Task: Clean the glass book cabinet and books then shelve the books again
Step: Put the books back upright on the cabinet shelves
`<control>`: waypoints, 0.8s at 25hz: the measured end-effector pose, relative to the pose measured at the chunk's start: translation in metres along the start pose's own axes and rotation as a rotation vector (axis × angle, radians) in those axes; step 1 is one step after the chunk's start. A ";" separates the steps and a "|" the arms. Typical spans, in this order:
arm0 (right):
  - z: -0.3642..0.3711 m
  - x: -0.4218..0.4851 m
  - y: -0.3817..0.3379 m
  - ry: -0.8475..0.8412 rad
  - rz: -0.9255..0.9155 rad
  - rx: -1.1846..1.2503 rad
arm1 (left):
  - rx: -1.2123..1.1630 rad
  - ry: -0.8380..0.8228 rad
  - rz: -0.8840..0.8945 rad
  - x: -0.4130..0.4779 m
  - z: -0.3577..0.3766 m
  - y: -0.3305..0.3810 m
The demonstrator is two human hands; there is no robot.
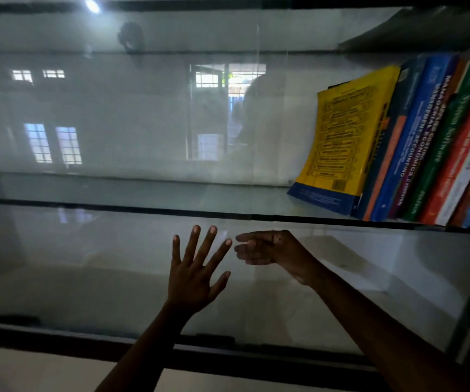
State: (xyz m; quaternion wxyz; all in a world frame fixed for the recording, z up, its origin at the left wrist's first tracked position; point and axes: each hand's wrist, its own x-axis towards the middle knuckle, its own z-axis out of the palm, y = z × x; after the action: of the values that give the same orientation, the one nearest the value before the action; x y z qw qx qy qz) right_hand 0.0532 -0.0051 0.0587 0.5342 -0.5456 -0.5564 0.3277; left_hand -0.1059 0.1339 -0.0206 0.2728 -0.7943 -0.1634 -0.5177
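Observation:
The glass book cabinet (pixel 132 193) fills the view, its panes dusty and full of room reflections. On the upper shelf at the right, several books (pixel 431 142) lean to the left, a yellow-covered one (pixel 344 137) at the front of the row. My left hand (pixel 197 267) is spread flat, fingers straight, against the glass of the lower compartment. My right hand (pixel 264 248) reaches in from the right at the same height, fingers extended leftward and holding nothing. Whether it touches the glass is unclear.
A black frame rail (pixel 115 207) divides the upper shelf from the lower compartment. Another dark rail (pixel 58 335) runs along the cabinet's bottom edge. The lower compartment (pixel 369 278) holds no books in view. The cabinet's right side wall stands at the far right.

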 end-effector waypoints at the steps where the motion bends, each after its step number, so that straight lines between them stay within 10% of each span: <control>1: -0.002 0.001 0.000 -0.018 -0.002 -0.016 | 0.006 0.016 0.014 -0.001 0.002 -0.001; 20: -0.070 -0.054 -0.020 0.026 0.077 -0.051 | 0.015 0.031 0.036 -0.002 0.000 -0.004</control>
State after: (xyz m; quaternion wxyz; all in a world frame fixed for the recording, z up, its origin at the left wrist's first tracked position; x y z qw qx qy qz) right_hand 0.1062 -0.0754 0.0801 0.5143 -0.5842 -0.5360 0.3269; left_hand -0.1084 0.1372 -0.0213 0.2906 -0.7868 -0.1489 -0.5237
